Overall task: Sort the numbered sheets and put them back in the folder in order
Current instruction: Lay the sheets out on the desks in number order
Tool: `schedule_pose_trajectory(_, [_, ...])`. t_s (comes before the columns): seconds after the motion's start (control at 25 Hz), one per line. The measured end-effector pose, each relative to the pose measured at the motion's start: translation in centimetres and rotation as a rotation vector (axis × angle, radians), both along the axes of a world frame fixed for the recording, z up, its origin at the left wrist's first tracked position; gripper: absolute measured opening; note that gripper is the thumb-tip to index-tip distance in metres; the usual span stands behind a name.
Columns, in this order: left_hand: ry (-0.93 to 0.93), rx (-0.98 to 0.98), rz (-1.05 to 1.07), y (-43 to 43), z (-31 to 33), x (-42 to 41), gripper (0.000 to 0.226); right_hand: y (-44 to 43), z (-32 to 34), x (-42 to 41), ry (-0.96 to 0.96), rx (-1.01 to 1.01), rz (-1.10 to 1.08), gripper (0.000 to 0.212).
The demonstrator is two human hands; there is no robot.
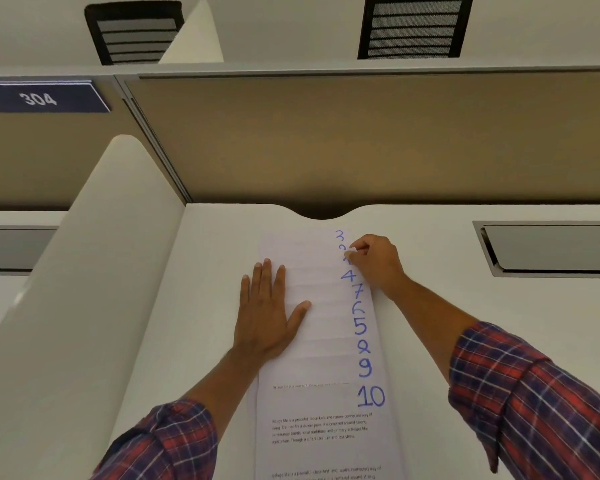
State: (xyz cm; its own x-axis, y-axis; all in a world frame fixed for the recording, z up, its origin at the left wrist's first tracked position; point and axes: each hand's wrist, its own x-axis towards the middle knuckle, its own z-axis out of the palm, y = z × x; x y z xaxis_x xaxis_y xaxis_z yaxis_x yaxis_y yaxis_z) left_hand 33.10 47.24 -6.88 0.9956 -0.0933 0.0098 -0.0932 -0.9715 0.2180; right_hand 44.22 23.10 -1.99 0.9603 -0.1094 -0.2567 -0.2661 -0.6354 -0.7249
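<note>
An upper sheet (352, 250) is pinched by its right corner between the thumb and curled fingers of the right hand (374, 265). The left hand (267, 313) is pressed flat, fingers straight and slightly spread, on the left side of the numbered sheets (326, 341), which are fanned in an overlapping column on the white desk (205, 306), with blue numbers down their right edge.

The sheets (323, 306) under the left hand (267, 313) are white, with blue handwritten numbers (359, 325) beside the right hand (374, 261) and small black print (321, 429). Both sleeves (534, 403) are plaid in red, dark blue and white. The counter (205, 289) is white. Beyond the hands, the partition (361, 140) is tan, the sign (42, 98) navy with white digits, the chairs (413, 27) black with grey stripes.
</note>
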Motion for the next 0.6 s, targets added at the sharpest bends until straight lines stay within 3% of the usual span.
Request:
schedule_pose_trajectory(0.48, [0.018, 0.023, -0.085, -5.0, 0.5, -2.9, 0.091, -7.3, 3.9, -2.8, -0.009, 0.21, -0.134, 0.016])
schedule_pose_trajectory(0.6, [0.027, 0.041, -0.103, -6.1, 0.6, -3.4, 0.091, -9.9, 6.2, -3.4, -0.153, 0.152, -0.197, 0.012])
